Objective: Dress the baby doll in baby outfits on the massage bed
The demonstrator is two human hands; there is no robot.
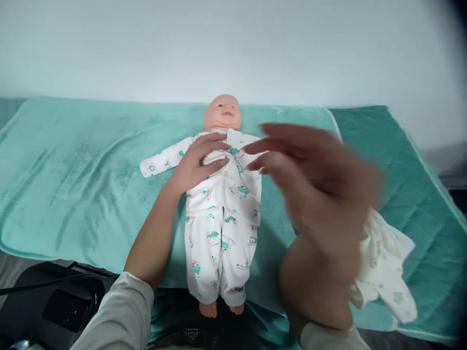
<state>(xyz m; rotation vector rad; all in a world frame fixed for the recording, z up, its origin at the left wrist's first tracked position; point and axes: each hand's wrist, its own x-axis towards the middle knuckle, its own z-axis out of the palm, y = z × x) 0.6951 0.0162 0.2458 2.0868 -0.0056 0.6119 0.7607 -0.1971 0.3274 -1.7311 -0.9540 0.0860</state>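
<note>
A baby doll (223, 113) lies on its back on a teal blanket (73, 160), dressed in white printed pyjamas (222, 214). My left hand (199, 163) rests on the doll's chest, fingers pressed onto the jacket front near the collar. My right hand (314, 180) hovers above the doll's right side, raised close to the camera and blurred, with the fingers stretched out and nothing in them. It hides the doll's far arm.
A crumpled white printed garment (386, 272) lies on the blanket to the right of the doll. A black object with a cable (54, 296) sits at the lower left. A pale wall (233, 43) runs behind the bed.
</note>
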